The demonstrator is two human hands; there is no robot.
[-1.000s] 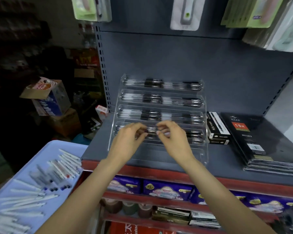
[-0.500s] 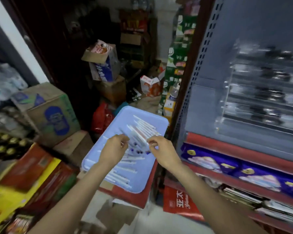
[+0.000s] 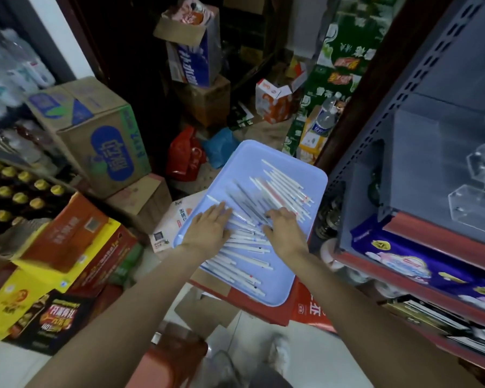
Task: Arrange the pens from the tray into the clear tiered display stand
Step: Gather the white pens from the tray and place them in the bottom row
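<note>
A light blue tray [image 3: 308, 175] sits low beside the shelf unit, on a red box. Several white pens [image 3: 282, 183] lie across it, with a few grey pens [image 3: 245, 198] in the middle. My left hand [image 3: 209, 229] lies flat on the pens at the tray's left side, fingers straight. My right hand [image 3: 284, 232] is over the tray's middle, fingers bent down onto the pens; whether they grip one is hidden. The clear tiered display stand [image 3: 479, 191] shows only partly at the right edge, on the grey shelf.
The grey shelf [image 3: 420, 163] with its red front edge juts out on the right, purple packs [image 3: 403, 261] below it. Cardboard boxes [image 3: 101, 135], bottles and bags crowd the floor left and behind the tray. A red stool [image 3: 174, 357] stands below my arms.
My hands left the display stand, swung left and down to the tray, and now rest on the pens. The view turned from the shelf to the tray.
</note>
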